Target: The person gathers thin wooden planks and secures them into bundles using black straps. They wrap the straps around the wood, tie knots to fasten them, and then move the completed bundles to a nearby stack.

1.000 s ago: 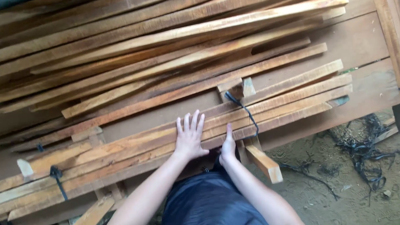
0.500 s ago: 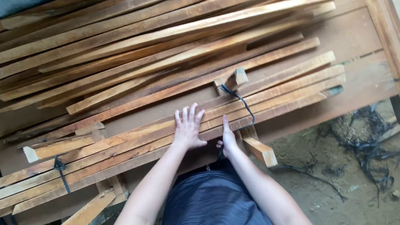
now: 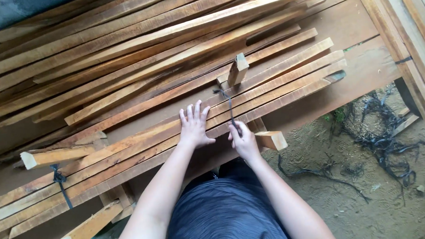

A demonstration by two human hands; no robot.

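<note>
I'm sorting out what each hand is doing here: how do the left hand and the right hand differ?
The left hand lies flat, fingers spread, pressing on the bundled wooden slats. The right hand is curled and pinches the dark strap that runs up to a short wooden block. The left holds nothing, the right grips the strap. Both are bare and sit at the near edge of the same bundle.

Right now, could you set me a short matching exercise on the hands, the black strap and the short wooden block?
Things:
1. left hand
2. right hand
3. short wooden block
4. black strap

States:
A. runs across the slats
B. flat on the slats, fingers spread
C. stands tilted above the slats
D. pinches the strap at the near edge

Pairs: 1-B, 2-D, 3-C, 4-A
</note>
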